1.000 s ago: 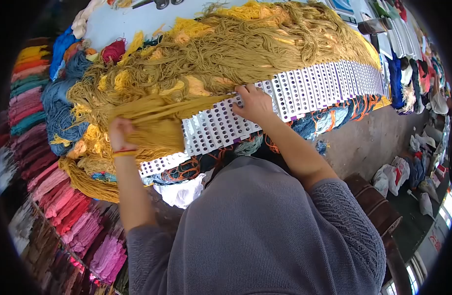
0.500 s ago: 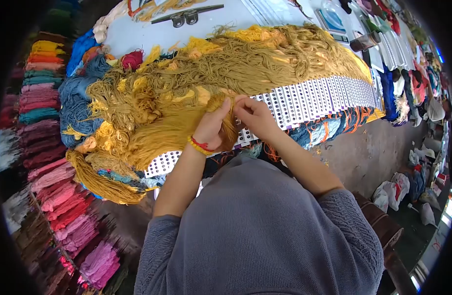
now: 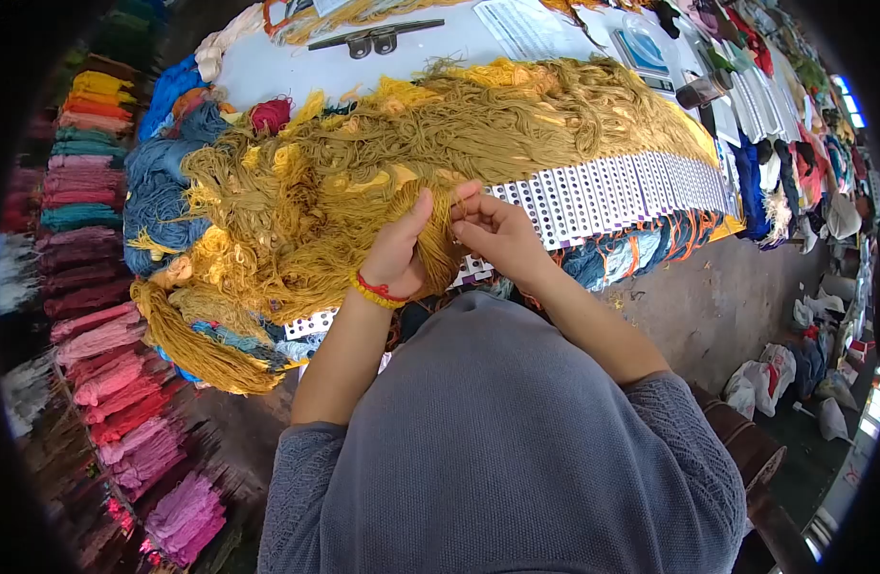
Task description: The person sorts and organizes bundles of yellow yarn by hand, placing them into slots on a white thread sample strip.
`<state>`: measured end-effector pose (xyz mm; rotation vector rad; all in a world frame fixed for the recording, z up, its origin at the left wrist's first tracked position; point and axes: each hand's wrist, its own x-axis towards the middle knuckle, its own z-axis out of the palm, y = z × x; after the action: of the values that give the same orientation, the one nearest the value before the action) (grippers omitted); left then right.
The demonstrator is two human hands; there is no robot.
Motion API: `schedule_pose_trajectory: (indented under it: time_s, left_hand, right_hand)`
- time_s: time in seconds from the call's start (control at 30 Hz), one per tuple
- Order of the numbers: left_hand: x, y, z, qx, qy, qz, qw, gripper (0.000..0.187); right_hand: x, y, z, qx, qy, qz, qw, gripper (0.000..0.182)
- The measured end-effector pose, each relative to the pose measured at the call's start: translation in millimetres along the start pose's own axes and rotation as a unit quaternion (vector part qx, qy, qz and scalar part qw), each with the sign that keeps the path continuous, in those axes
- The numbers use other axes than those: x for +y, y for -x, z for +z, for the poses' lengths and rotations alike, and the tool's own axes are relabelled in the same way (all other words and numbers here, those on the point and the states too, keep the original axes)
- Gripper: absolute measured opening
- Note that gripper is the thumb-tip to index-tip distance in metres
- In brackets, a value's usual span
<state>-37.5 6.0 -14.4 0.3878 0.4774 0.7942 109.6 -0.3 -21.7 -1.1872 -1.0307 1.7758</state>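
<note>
A bundle of golden-brown thread [image 3: 436,251] hangs in my left hand [image 3: 399,247], whose fingers are wrapped round it with the thumb up. My right hand [image 3: 495,230] is at the bundle's right side, thumb and fingers pinched together; what they grip is too small to make out. Beneath and left of my hands spreads a big heap of olive and gold yarn [image 3: 363,153]. White cards with rows of dark holes [image 3: 593,196] lie along the heap's near edge, to the right of my hands.
Blue yarn [image 3: 158,191] lies at the table's left end. A black clip bar [image 3: 373,36], a scale [image 3: 641,50] and a brown jar [image 3: 703,90] stand at the back. Coloured skeins [image 3: 86,182] line the left side; plastic bags [image 3: 765,373] sit on the floor at right.
The loose end of the golden thread has swung and spread over the heap left of my hands. My left hand has shifted slightly left, and my right hand's fingers have lifted a little.
</note>
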Motion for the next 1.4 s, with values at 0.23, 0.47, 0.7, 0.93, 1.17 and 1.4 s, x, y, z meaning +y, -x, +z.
schedule_pose_trajectory:
  time_s: [0.23, 0.47, 0.7, 0.93, 1.17, 1.4]
  left_hand:
    - [-1.9, 4.5, -1.0, -0.02, 0.007, -0.004, 1.0, 0.054]
    - [-4.7, 6.2, 1.5, -0.019, -0.031, -0.018, 0.999, 0.06]
    - [-0.9, 9.4, 1.4, -0.005, -0.015, -0.01, 1.0, 0.052]
    - [-6.2, 6.5, -32.6, 0.027, 0.038, 0.002, 0.999, 0.043]
    - [-3.0, 13.3, 0.3, 0.042, 0.005, 0.002, 0.999, 0.046]
    - [-4.5, 15.5, 9.0, 0.024, -0.027, -0.011, 0.999, 0.046]
  right_hand:
    - [6.4, 4.5, -0.5, -0.019, 0.055, -0.02, 0.998, 0.011]
    - [9.8, 6.0, 2.2, 0.017, 0.031, -0.044, 0.998, 0.011]
    - [1.2, 12.2, 1.9, 0.051, -0.078, -0.005, 0.996, 0.008]
    - [0.5, 18.5, -14.5, -0.222, -0.466, 0.074, 0.853, 0.028]
    - [-18.1, 22.2, 6.1, 0.0, -0.052, -0.011, 0.999, 0.017]
    - [-3.8, 25.1, 6.4, -0.002, 0.245, -0.075, 0.966, 0.01]
